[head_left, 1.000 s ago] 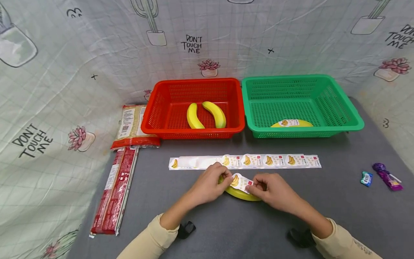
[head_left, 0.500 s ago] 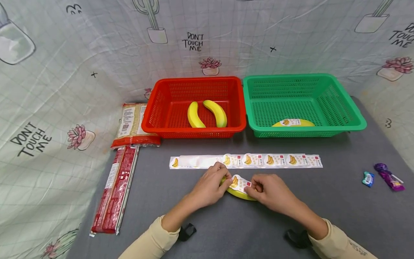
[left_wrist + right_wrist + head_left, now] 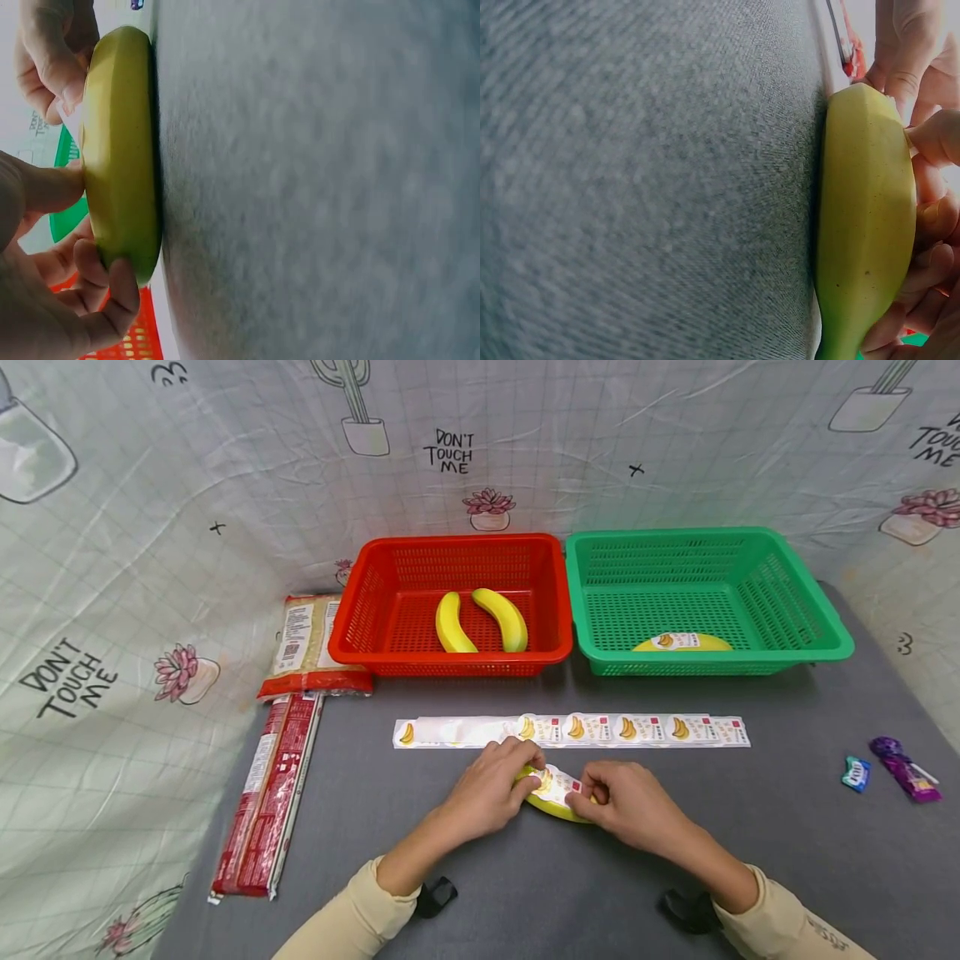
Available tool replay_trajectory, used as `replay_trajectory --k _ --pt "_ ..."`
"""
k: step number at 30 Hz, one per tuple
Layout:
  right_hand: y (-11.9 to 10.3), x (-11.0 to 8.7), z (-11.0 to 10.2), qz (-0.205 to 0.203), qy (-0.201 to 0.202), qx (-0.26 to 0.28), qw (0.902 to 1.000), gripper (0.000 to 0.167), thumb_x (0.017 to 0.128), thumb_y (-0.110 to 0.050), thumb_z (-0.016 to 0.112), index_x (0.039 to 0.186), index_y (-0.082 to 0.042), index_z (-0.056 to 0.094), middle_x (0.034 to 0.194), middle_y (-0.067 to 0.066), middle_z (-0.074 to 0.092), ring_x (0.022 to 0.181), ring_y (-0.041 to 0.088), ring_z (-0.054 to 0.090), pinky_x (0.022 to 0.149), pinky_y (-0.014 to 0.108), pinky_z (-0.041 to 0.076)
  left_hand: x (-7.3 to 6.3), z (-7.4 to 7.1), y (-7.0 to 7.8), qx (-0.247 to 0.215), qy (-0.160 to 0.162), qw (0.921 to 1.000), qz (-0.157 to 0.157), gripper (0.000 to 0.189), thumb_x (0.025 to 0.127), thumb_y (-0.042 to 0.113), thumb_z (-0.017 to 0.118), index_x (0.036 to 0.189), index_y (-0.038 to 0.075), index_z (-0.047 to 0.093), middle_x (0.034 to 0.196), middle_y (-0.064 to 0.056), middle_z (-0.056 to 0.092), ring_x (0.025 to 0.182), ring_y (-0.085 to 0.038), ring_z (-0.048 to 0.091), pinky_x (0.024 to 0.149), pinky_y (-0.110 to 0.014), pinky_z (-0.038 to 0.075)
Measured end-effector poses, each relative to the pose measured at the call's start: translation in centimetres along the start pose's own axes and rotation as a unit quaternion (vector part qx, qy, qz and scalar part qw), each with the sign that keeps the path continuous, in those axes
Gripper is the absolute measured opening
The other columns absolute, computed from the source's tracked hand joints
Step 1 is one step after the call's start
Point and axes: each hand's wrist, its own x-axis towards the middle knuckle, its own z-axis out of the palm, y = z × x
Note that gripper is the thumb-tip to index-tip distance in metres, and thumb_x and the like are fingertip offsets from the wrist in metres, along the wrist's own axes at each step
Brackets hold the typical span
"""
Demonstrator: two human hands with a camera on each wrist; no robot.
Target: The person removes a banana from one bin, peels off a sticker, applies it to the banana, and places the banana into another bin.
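A yellow banana (image 3: pixel 551 808) lies on the grey table between both hands, with a white banana-print label (image 3: pixel 557 783) along its upper side. My left hand (image 3: pixel 491 787) grips the banana's left end, its thumb tip at the label's left edge. Bent fingers of that hand (image 3: pixel 67 289) reach round the greenish end in the left wrist view. At the label's other end, my right hand (image 3: pixel 637 806) pinches its edge between thumb and finger. A corner of the label (image 3: pixel 72 120) shows there beside the banana. How much of it sticks down is hidden.
A label strip (image 3: pixel 645 731) lies just beyond the hands. Behind it stand a red basket (image 3: pixel 450 665) with two bananas and a green basket (image 3: pixel 720 662) with one labelled banana. Packets (image 3: pixel 266 802) lie left, two small sweets (image 3: pixel 903 768) right.
The left hand's fingers have shifted slightly over the label's left end. The label sits a little flatter on the banana. The right hand keeps its pinch, and the view has tilted slightly.
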Motion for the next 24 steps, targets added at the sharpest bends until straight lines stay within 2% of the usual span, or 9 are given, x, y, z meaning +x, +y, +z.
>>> replay_trajectory --k 4,10,19,24 --pt "-0.02 0.05 0.12 -0.002 0.0 0.001 1.0 0.03 0.086 -0.026 0.078 0.067 -0.026 0.055 0.057 -0.014 0.041 0.052 -0.001 0.036 0.051 0.02 0.029 0.01 -0.01 -0.14 -0.002 -0.018 0.9998 0.011 0.006 0.099 0.021 0.067 0.104 0.021 0.069 0.109 0.003 0.063 0.098 -0.016 0.051 0.086 -0.032 0.044" --pt "0.07 0.06 0.05 -0.001 -0.001 0.002 1.0 0.028 0.086 -0.026 0.078 0.067 -0.026 0.056 0.057 -0.014 0.041 0.052 -0.001 0.036 0.051 0.02 0.03 0.07 -0.41 -0.35 -0.028 -0.048 0.9984 -0.003 0.014 0.098 0.025 0.068 0.11 0.021 0.074 0.11 0.002 0.061 0.1 -0.016 0.049 0.089 -0.032 0.044" --pt "0.15 0.0 0.07 -0.001 0.002 -0.008 1.0 0.028 0.087 -0.029 0.078 0.069 -0.027 0.057 0.058 -0.014 0.042 0.053 0.0 0.036 0.052 0.021 0.03 0.07 -0.66 -0.39 -0.04 -0.051 0.9979 -0.003 0.015 0.097 0.026 0.069 0.11 0.021 0.075 0.111 0.003 0.062 0.099 -0.015 0.05 0.088 -0.03 0.043" --pt "-0.15 -0.15 -0.15 0.005 0.018 -0.017 0.9997 0.03 0.084 -0.029 0.083 0.075 -0.023 0.055 0.062 -0.01 0.043 0.056 0.002 0.037 0.053 0.022 0.031 0.03 -0.69 -0.34 -0.041 -0.049 0.9979 -0.004 0.014 0.097 0.026 0.069 0.109 0.022 0.075 0.109 0.003 0.061 0.099 -0.015 0.049 0.087 -0.031 0.043"
